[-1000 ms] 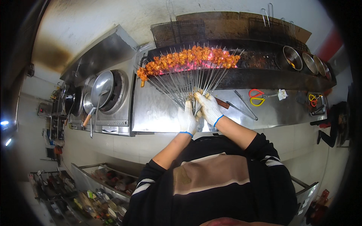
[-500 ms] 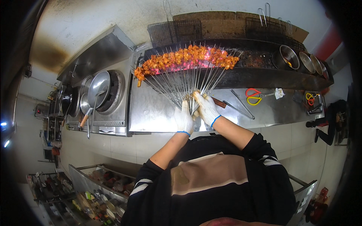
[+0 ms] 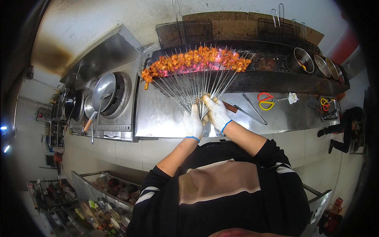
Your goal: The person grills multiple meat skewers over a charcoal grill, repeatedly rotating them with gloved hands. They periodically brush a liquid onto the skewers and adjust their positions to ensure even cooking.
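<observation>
My white-knit-gloved left fingers (image 3: 194,113) and right fingers (image 3: 210,103) clasp thin silver metal skewers (image 3: 202,87) by their bunched bare ends, centre frame, orange-brown meat chunks (image 3: 194,58) fanned upper centre: probably stiff, tip-heavy, best held here.

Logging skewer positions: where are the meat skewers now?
In the head view, the meat skewers fan from the left hand and right hand near mid-picture, their loaded ends mostly over the left part of the grill.

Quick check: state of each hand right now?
Left hand: closed, holding the gathered ends of the skewers.
Right hand: closed, holding the same skewer bunch.
</observation>
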### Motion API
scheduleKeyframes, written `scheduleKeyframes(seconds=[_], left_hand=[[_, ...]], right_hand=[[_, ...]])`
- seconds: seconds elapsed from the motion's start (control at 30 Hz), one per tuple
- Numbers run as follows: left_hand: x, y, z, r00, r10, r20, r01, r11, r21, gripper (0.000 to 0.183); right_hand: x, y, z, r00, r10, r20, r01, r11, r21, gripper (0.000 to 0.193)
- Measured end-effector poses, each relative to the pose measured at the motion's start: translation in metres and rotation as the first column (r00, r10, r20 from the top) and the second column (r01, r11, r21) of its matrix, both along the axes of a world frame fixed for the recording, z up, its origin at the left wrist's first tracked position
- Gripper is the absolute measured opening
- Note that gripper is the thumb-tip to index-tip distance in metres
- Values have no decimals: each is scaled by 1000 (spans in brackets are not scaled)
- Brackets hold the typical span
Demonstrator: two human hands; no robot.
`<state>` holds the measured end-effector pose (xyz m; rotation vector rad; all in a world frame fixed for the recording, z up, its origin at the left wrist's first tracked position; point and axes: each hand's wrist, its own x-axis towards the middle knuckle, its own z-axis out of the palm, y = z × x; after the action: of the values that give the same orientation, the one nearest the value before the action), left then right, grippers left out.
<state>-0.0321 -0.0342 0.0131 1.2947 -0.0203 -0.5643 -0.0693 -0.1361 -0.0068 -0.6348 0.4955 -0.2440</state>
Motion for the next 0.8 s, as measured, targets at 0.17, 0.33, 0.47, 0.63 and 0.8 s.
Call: scheduleKeyframes(seconds=[0.17, 0.33, 0.47, 0.63, 0.8], left_hand=[[0, 1, 1, 1000, -16, -1, 16, 1000, 12, 23], [0, 0, 1, 1000, -6, -7, 6, 1000, 5, 24], [-2, -1, 1, 1000, 13, -28, -13, 1000, -9, 24], [-5, 0, 1, 996, -90, 2, 90, 996, 4, 23], [-8, -9, 2, 986, -138, -92, 130, 987, -90, 17]], right_hand=[[1, 0, -2, 1000, -3, -15, 3, 1000, 1, 16], [2, -1, -9, 1000, -20, -6, 20, 1000, 9, 15], [6, -1, -18, 999, -35, -4, 35, 999, 18, 15], [8, 0, -27, 987, -139, 85, 138, 990, 16, 13], [-1, -5, -22, 985, -160, 66, 159, 987, 18, 14]])
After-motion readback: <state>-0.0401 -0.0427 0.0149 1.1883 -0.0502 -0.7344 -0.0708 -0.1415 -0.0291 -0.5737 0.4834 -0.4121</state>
